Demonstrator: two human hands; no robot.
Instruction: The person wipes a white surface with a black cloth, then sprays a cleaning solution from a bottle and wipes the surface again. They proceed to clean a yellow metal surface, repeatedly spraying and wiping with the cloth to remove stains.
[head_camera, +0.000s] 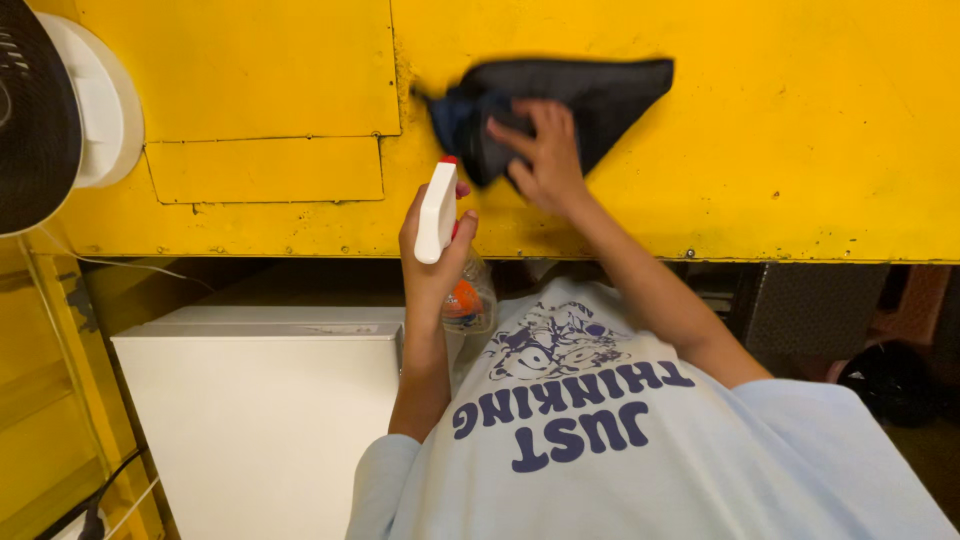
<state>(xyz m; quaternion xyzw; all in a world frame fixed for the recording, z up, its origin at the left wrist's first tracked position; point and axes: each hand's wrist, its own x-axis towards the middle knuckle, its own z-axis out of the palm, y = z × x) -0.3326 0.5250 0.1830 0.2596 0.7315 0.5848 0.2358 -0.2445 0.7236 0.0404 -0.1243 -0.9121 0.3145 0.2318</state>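
Note:
My left hand is closed around a spray bottle that has a white trigger head, a red nozzle tip and a clear body with an orange label. It holds the bottle upright just in front of a yellow painted metal panel. My right hand presses a dark blue-black cloth flat against that panel, with the fingers spread over it. The cloth looks blurred. The spray nozzle sits right next to the cloth's lower left edge. My light blue printed shirt fills the bottom of the view.
A fan with a white housing and black grille sits at the top left. A white box-like cabinet stands below the panel's edge, with cables at its left. Dark objects lie at the lower right.

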